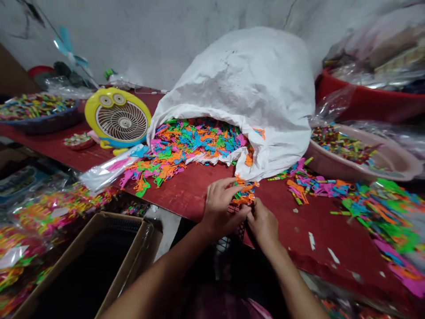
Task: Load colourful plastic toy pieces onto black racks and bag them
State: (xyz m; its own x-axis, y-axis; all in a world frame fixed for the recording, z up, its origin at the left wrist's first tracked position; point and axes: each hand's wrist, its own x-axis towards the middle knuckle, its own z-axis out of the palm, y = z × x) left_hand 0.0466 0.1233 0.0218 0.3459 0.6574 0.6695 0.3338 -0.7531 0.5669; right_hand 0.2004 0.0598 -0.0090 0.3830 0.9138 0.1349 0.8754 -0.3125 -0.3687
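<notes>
At the front edge of the red table, my left hand [217,204] curls around a small bunch of flat plastic pieces [246,195], mostly orange with some blue and green. My right hand [264,225] is closed against the bunch's lower right side, its fingertips partly hidden. Just beyond my hands lies a large white sack [265,84] on its side. Out of its mouth spills a heap of similar pieces [199,139] in pink, orange, green and blue. The exact kind of these small pieces is too fine to tell.
A yellow fan [124,122] stands left of the sack, beside a clear plastic bag [108,170]. At right are a pink basin [392,159] of small pieces and a loose pile [385,212]. An open cardboard box [139,248] sits below the table [308,243] at left.
</notes>
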